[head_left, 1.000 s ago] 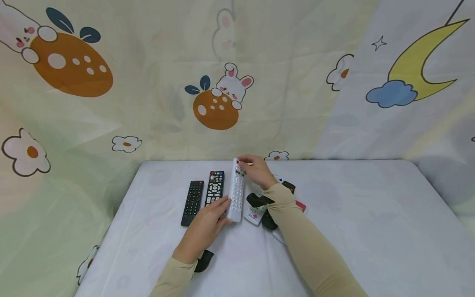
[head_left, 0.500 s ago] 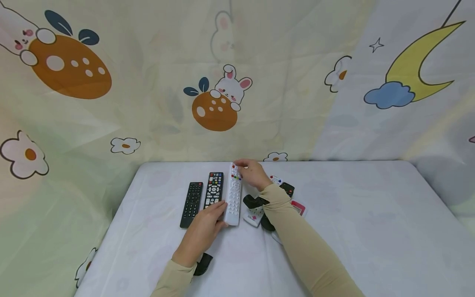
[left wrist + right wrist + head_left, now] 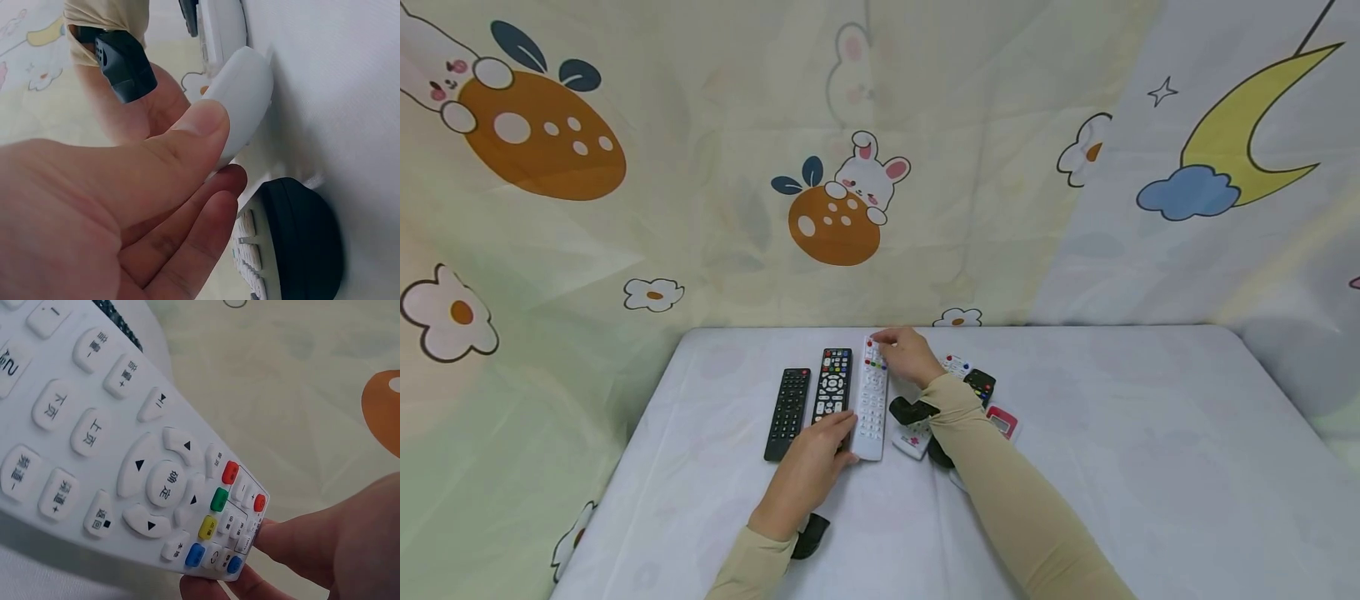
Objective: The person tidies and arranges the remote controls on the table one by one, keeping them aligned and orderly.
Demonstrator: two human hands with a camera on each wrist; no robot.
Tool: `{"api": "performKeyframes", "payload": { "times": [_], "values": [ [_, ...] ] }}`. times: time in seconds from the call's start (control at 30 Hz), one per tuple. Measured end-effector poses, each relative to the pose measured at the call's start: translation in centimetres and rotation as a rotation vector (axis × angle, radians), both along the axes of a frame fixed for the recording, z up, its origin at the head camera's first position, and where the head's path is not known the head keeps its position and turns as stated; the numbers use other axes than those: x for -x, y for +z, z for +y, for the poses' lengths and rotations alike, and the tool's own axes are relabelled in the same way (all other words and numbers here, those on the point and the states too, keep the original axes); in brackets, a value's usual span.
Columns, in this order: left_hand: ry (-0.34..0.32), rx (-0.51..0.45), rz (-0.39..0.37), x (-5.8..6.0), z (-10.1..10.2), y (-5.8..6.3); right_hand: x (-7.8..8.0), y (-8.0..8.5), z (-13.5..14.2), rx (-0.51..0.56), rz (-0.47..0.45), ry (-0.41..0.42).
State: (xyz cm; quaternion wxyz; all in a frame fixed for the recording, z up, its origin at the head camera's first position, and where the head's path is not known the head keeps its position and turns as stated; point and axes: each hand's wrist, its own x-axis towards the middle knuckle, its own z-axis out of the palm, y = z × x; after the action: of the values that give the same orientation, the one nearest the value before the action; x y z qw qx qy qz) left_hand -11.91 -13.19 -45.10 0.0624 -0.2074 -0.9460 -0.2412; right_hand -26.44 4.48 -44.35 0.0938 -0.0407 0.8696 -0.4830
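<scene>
While left fingers [image 3: 209, 222] and right fingers [image 3: 256, 587] pinch the white remote [image 3: 871, 404], its centre key [image 3: 165, 483] reads 确定.

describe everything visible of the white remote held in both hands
The white remote is long and slim, apparently plastic, with rows of white buttons, a ring of arrow keys, and red, green, yellow and blue keys near its far end. It points away from the person, button side up, right of a black remote. The left hand pinches its near end, the right hand its far end; contact with the tablecloth is unclear.
</scene>
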Motion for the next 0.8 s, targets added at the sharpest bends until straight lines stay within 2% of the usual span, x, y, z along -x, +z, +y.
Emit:
{"api": "performKeyframes", "payload": {
  "times": [0.37,0.8],
  "values": [
    [-0.008,0.029,0.016,0.1,0.0,-0.3,0.1,-0.6,-0.5,-0.1,0.026,0.019],
    [-0.001,0.026,0.029,-0.1,0.2,-0.5,0.3,-1.1,-0.8,-0.162,0.051,0.056]
  ]
}}
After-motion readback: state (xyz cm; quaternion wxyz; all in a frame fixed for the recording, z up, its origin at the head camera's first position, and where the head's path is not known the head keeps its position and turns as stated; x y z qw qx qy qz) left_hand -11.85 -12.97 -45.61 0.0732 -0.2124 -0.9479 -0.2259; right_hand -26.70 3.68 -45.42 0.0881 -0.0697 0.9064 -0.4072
